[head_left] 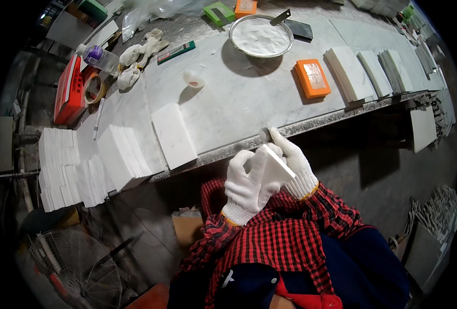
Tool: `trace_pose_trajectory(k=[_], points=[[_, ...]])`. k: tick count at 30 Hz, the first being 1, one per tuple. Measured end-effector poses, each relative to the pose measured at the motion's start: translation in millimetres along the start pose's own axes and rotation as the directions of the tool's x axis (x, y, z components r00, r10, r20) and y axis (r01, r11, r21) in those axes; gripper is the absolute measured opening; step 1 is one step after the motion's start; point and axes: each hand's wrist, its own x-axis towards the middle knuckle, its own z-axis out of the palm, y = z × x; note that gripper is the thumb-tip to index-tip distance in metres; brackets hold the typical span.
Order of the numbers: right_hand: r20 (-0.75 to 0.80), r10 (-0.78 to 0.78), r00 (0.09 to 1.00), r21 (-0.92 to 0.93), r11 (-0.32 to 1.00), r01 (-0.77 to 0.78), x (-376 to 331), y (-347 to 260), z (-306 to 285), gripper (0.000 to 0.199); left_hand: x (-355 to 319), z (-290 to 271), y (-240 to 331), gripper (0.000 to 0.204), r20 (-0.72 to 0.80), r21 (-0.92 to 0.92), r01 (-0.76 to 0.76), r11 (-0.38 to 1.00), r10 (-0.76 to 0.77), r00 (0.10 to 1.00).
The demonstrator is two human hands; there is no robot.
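Both my hands wear white knit gloves and come out of red-and-black plaid sleeves. My left hand [246, 185] grips a small white square tile [279, 166] from below, tilted on edge, just in front of the marble workbench's front edge [269, 136]. My right hand [294, 164] sits behind the tile, fingers along its back, index finger pointing up at the bench edge. On the bench just left of my hands lies a single white rectangular tile [174, 135].
Stacks of white tiles [123, 157] stand at the bench's left and more at the right [349, 74]. A metal bowl of white powder [261, 36], an orange sanding block [312, 78], a tape roll [95, 88] and a bottle [100, 56] sit on top. A fan [76, 268] stands on the floor.
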Motion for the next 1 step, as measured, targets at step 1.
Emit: trace_pose_trajectory(k=[1], points=[[-0.001,0.004,1.0,-0.004,1.0,-0.004,0.2,-0.3,-3.4,0.032,-3.7,3.3,-2.4,0.074,-0.004,-0.001,0.004,1.0,-0.004,1.0]])
